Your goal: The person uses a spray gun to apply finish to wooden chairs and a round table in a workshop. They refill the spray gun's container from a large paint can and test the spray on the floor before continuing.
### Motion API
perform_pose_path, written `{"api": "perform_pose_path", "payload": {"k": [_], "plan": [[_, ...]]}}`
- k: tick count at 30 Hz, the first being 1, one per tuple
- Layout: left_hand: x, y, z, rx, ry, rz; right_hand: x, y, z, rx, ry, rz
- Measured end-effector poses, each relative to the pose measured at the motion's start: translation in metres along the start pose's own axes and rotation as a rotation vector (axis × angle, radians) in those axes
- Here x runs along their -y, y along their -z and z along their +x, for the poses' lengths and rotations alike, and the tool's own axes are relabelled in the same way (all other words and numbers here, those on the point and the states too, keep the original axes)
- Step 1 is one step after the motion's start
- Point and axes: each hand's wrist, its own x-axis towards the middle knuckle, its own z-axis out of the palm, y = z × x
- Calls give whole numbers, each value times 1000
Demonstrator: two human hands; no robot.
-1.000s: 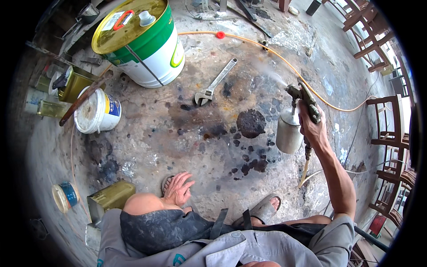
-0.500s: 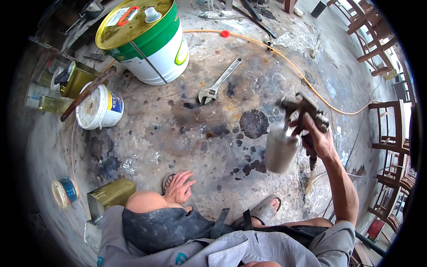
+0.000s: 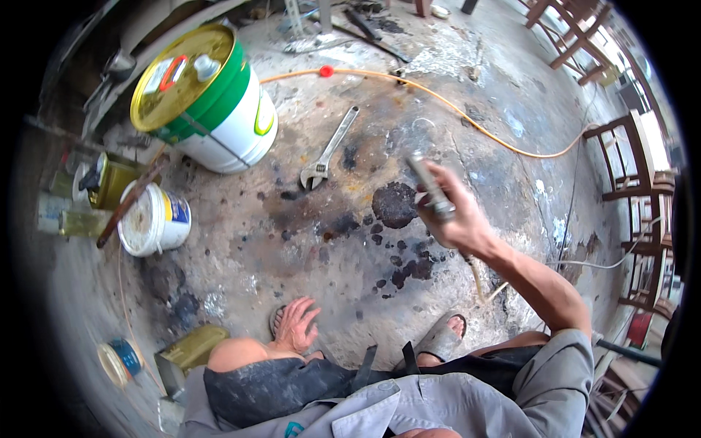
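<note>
My right hand (image 3: 464, 212) is closed round a metal spray gun (image 3: 432, 188), held up over the stained floor. The gun's cup does not show from this angle, and motion blurs the hand. A pale hose (image 3: 478, 281) hangs down below the grip. In front of my left knee, my left hand (image 3: 296, 326) hangs over my sandalled foot with its fingers stretched out and nothing in them. An adjustable wrench (image 3: 339, 139) lies on the floor beyond both hands, left of the spray gun.
A large green and white drum (image 3: 237, 120) stands far left, with a white bucket (image 3: 171, 226) nearer. A stick (image 3: 131, 201) leans across the bucket. An orange hose (image 3: 453, 109) curves over the far floor. Wooden chairs (image 3: 631, 157) line the right. A rectangular tin (image 3: 193, 350) sits by my left knee.
My right hand has swung left and turned the spray gun, so its cup has gone from sight. The view has shifted and tilted slightly. My left hand stays by the knee.
</note>
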Motion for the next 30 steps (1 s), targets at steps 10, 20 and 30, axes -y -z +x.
{"api": "perform_pose_path", "payload": {"k": [10,20,30], "plan": [[-116,152,189,402,361,-1450,8,-87,-6,156,234,-33],[-128,150,186,59,608,-1161,2,-89,-18,105,452,137],[-154,215,194,-228,502,-1216,11,-30,-15,900,-451,957]]}}
